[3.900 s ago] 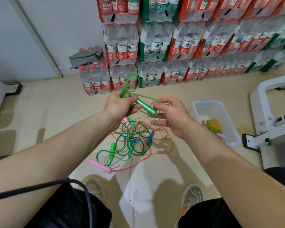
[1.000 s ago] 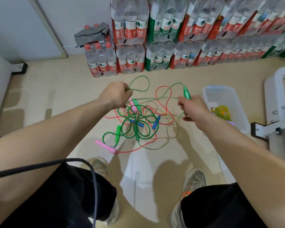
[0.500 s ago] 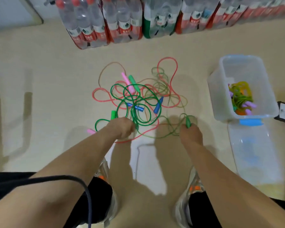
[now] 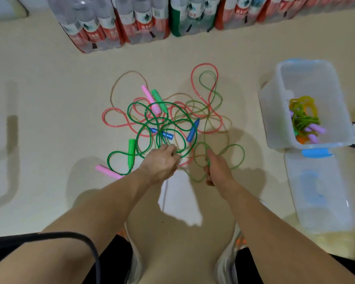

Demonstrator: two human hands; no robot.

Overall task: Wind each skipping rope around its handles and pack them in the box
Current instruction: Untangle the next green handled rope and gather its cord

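Right hand (image 4: pixel 217 169) stays fisted round pale green cord (image 4: pixel 208 155), loops now gathered at its 1 o'clock. Left hand (image 4: pixel 162 160) has shifted closer, fingertips pinching dark green rope (image 4: pixel 131 150) at the tangle's (image 4: pixel 162 119) 6 o'clock edge. Box (image 4: pixel 271 119) sits at the tangle's 3 o'clock.

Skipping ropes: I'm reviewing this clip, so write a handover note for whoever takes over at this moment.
Right hand: grips the pale green rope, low over the floor.
Left hand: fingers in the tangle on the floor; which strand it has is unclear.
Done: bundled ropes lie in the clear box, with the lid off beside it.
Left: free each rope from the tangle, wind it around its handles, and pack it in the box.
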